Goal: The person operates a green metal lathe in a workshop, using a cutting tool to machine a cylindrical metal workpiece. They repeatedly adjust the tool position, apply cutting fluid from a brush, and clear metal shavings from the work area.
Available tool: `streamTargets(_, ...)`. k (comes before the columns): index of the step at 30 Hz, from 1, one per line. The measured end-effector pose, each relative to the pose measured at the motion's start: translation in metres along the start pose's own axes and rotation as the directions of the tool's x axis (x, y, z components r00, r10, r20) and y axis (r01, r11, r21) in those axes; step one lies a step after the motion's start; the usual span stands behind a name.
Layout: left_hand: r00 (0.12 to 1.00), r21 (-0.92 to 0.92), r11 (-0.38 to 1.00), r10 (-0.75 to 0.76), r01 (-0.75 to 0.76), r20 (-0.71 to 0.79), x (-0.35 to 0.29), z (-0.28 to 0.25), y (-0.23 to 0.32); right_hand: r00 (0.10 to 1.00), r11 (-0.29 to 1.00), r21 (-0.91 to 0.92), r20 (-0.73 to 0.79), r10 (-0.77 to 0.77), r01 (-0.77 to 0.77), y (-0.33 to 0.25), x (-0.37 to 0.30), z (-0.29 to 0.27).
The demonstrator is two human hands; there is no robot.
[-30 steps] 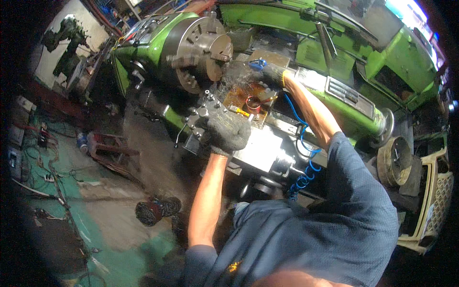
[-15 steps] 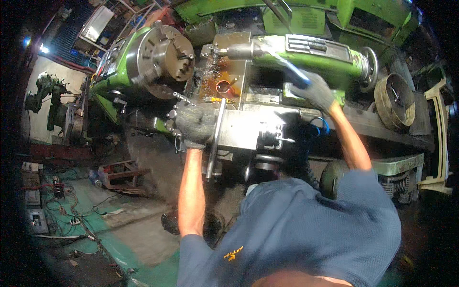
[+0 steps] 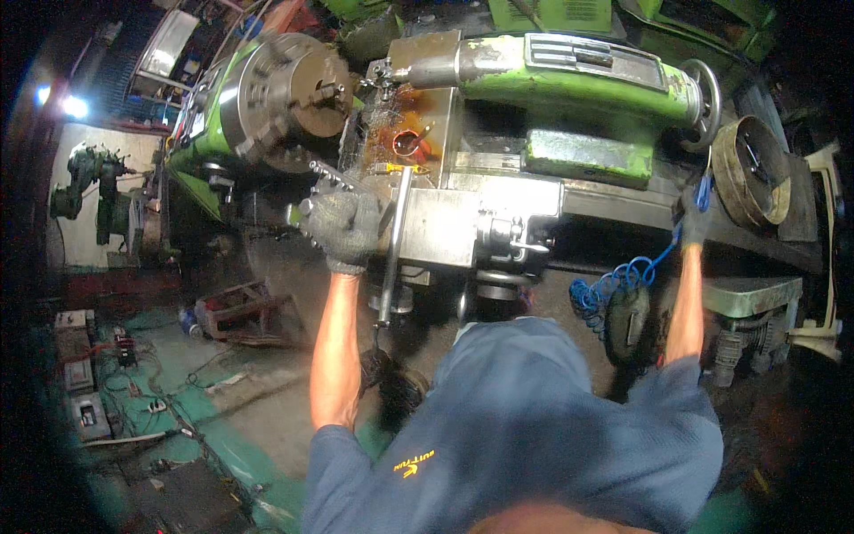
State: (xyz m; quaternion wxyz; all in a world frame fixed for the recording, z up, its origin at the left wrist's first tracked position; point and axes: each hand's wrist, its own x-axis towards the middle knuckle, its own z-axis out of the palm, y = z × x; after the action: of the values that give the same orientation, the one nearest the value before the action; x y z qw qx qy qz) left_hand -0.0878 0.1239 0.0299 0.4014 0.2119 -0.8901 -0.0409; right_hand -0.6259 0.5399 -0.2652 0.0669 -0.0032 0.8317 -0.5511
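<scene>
A metal lathe fills the upper half of the head view. My left hand, in a grey knit glove, is closed over the tool post, whose bolt heads stick out around the fingers. Beside it a long steel handle slants across the carriage. My right hand, in a dark glove, is closed around a blue air blow gun at the far right. Its thin nozzle points up, and a coiled blue hose hangs from it. The fingertips of both hands are partly hidden.
The chuck stands left of the carriage, the tailstock with its handwheel at the right. Metal chips and an orange-rimmed cup lie between. A round bin stands far right. Cables and boxes lie on the green floor.
My right hand has swung right and down with the air blow gun, from over the lathe bed to beyond the tailstock handwheel. My left hand stays at the tool post. The view has shifted slightly.
</scene>
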Motion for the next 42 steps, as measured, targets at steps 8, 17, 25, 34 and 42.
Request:
streamTargets(8, 0.997, -0.154, 0.985, 0.075, -0.075, -0.005, 0.018, 0.044, -0.026, 0.88, 0.83, -0.363, -0.052, -0.472, 0.423, 0.097, 0.194, -0.01)
streamTargets(17, 0.998, -0.034, 0.997, -0.068, 0.069, 0.012, 0.003, 0.033, -0.022, 0.936, 0.925, -0.352, 0.352, -0.011, 0.143, 0.038, 0.192, -0.007)
streamTargets(25, 0.981, 0.128, 0.972, 0.195, -0.196, 0.021, -0.002, 0.014, -0.034, 0.975, 0.539, -0.838, -0.043, -0.216, 0.083, 0.026, 0.094, 0.072)
streamTargets(34, 0.973, -0.108, 0.98, 0.181, -0.166, 0.144, -0.018, 0.013, -0.04, 0.826, 0.584, -0.65, 0.124, -0.55, 0.486, -0.153, -0.173, 0.15)
streamTargets(42, 0.97, -0.349, 0.905, 0.223, -0.242, -0.095, -0.001, 0.003, -0.057, 0.757, 0.933, 0.006, 0.583, -0.296, 0.36, -0.32, -0.32, 0.356)
